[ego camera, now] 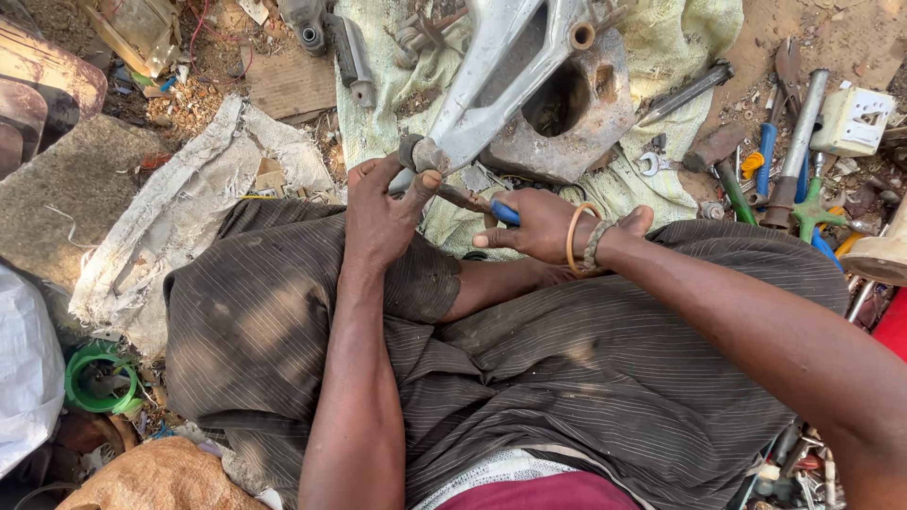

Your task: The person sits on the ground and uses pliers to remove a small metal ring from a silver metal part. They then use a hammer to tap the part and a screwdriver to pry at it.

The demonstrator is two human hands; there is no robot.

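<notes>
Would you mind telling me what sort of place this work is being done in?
Probably an outdoor, ground-level repair spot: bare dirt ground, hand tools scattered on it, and a metal bracket lying on a cloth while the left hand steadies it.

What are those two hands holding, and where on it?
Left hand grips the silver metal bracket at its near end; right hand holds a blue-handled tool by its handle.

Grey metal bracket, tilted; blue-handled tool
</notes>
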